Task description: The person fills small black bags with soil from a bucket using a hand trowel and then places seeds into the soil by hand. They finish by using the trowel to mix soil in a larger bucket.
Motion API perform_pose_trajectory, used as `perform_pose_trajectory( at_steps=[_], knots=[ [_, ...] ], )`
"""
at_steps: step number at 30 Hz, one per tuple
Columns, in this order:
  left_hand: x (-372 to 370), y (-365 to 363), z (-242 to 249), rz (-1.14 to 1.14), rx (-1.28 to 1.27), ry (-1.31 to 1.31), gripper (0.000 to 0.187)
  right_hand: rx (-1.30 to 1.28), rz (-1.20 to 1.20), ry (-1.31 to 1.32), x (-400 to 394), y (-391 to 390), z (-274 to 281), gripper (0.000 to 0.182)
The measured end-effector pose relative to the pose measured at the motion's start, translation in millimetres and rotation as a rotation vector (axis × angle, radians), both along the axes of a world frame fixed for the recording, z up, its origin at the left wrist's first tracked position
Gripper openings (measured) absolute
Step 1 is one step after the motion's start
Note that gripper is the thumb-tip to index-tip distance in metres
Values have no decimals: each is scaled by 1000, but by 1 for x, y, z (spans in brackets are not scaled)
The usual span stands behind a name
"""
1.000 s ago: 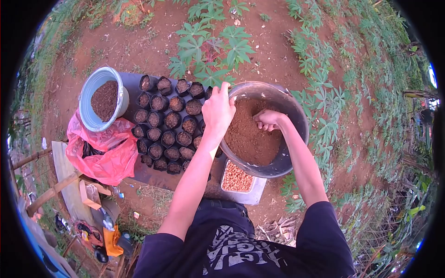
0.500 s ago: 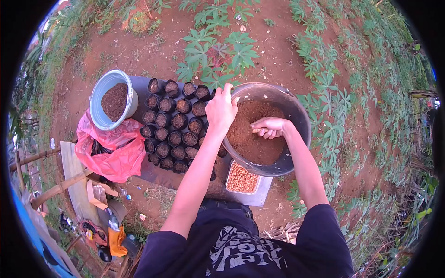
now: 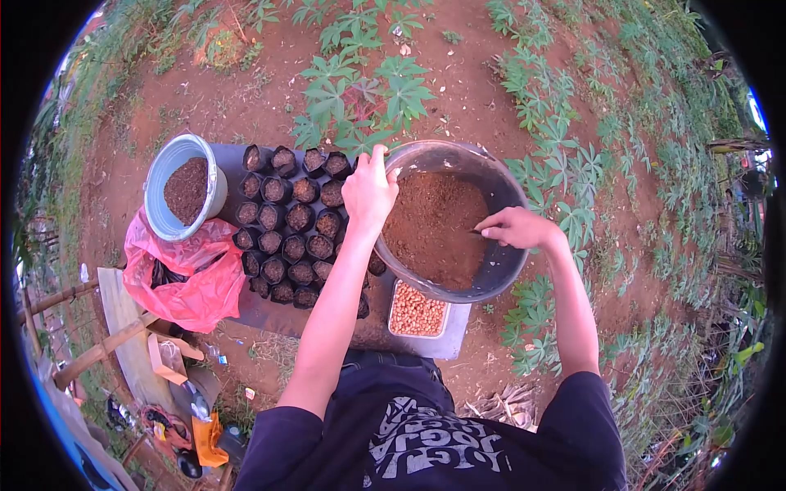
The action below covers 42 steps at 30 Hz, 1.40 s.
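My left hand [image 3: 371, 190] grips the left rim of a large dark bucket [image 3: 512, 274], which holds loose brown soil [image 3: 434, 225]. Over the right part of that soil, my right hand [image 3: 517, 228] is closed with thumb and fingers pinched on a small dark thing too small to make out. Below the bucket sits a clear square container of orange-tan seeds [image 3: 418, 310]. Rows of black bags filled with soil [image 3: 300, 217] stand to the left of my left forearm.
A light blue bucket of dark soil [image 3: 219, 190] stands at the left, above a crumpled red plastic bag [image 3: 184, 299]. Bamboo poles [image 3: 102, 352] and an orange item [image 3: 210, 442] lie lower left. Leafy plants [image 3: 565, 164] grow beyond and at the right.
My right hand has moved right across the soil, toward the bucket's right wall, and its fingers have come up from the soil. The whole view has shifted slightly. My left hand remains on the rim.
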State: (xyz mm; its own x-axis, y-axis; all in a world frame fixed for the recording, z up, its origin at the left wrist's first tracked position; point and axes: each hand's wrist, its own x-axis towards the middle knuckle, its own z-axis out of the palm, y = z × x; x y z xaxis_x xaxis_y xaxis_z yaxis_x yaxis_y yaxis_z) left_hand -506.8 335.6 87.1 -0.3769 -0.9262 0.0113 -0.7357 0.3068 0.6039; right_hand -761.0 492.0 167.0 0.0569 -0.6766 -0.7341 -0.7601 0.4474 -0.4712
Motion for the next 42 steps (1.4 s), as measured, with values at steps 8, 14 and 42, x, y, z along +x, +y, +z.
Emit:
perform_pose_trajectory(
  at_steps=[8,14,42],
  knots=[
    [0,2,8,-8,24,-50,43,-147,8,835,20,-60,-69,29],
    [-1,0,10,-13,56,-65,42,-226,289,882,48,-77,-112,29],
    [0,-2,6,-36,45,-31,40,-96,438,991,62,-80,-120,28]
  ],
)
